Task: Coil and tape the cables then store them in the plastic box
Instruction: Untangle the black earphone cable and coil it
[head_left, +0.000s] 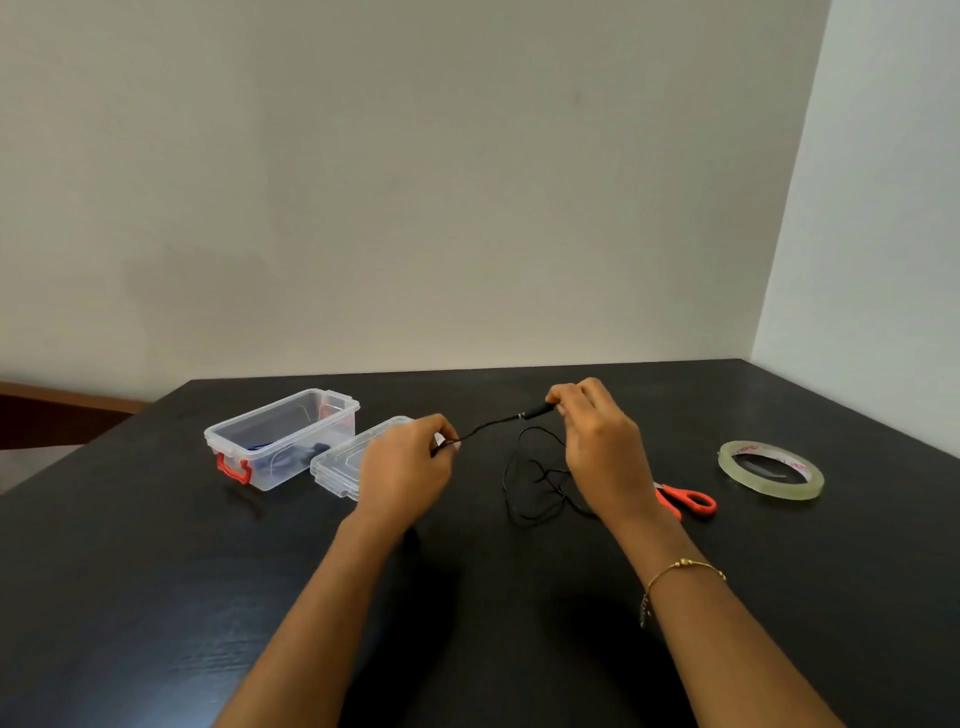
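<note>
left hand (402, 462) – pinches cable (535, 483) | right hand (597, 431) – grips plug | tape roll (771, 470) print unreadable

The scissors (685, 501) only show their orange handles; the blades run in behind the right hand (605, 449) so you can't see them at all. Same hand covers part of the black cable (535, 480) loops on the desk (156, 571), so where the tangle ends is anyone's guess. The left hand (402, 470) hides its own fingertips, so its grip on the cable is mostly out of sight, and it blocks the near corner of the clear lid (345, 462). Something dark and bluish sits in the plastic box (283, 439), too murky through the wall to tell what. Print on the tape roll (771, 470) is too small to read. Both forearms and the desk's near edge get cut off at the bottom.
</note>
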